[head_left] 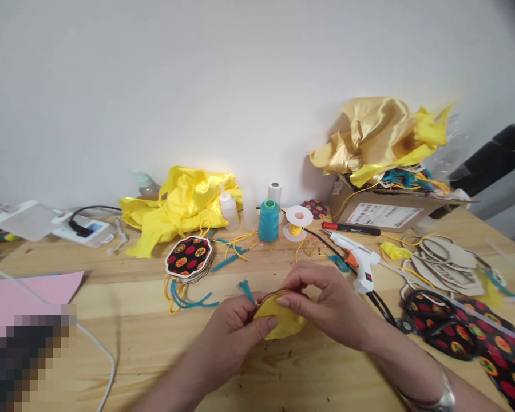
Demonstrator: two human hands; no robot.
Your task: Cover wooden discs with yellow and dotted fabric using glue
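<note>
Both hands meet at the middle of the wooden table (124,303) around a small yellow fabric piece (283,323) with a dark patterned edge. My left hand (236,329) grips it from the left, thumb on top, and a teal cord tuft (245,289) sticks out above the fingers. My right hand (321,300) pinches the piece's upper edge from the right. A finished black patch with red and green dots (189,257) lies just behind, trailing teal and yellow cords.
A white glue gun (358,260), teal thread spool (268,220), white spool (298,220), glue bottles, yellow fabric heap (184,206) and cardboard box (381,212) with gold fabric stand behind. Patterned cloth with scissors (438,326) and wooden cutouts (446,266) lie right. Pink paper (21,294) lies left.
</note>
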